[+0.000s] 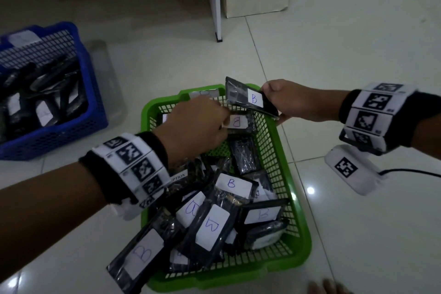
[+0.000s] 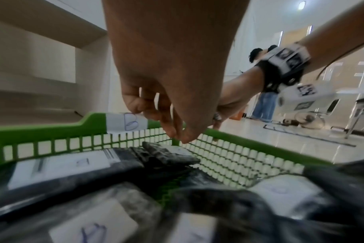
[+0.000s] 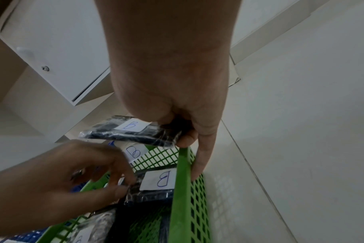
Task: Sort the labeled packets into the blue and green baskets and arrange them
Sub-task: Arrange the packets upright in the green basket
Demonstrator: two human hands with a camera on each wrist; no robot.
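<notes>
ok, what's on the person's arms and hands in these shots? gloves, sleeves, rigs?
No gloves or sleeves: left hand and right hand are bare. Each wrist carries a black cuff wrapped by a white band of square black-and-white fiducial tags, left band, right band. A white tagged camera pod hangs under the right wrist, trailing a black cable.

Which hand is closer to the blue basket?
Left. The left hand reaches into the green basket beside the blue basket; the right hand is at the green basket's far side.
</notes>
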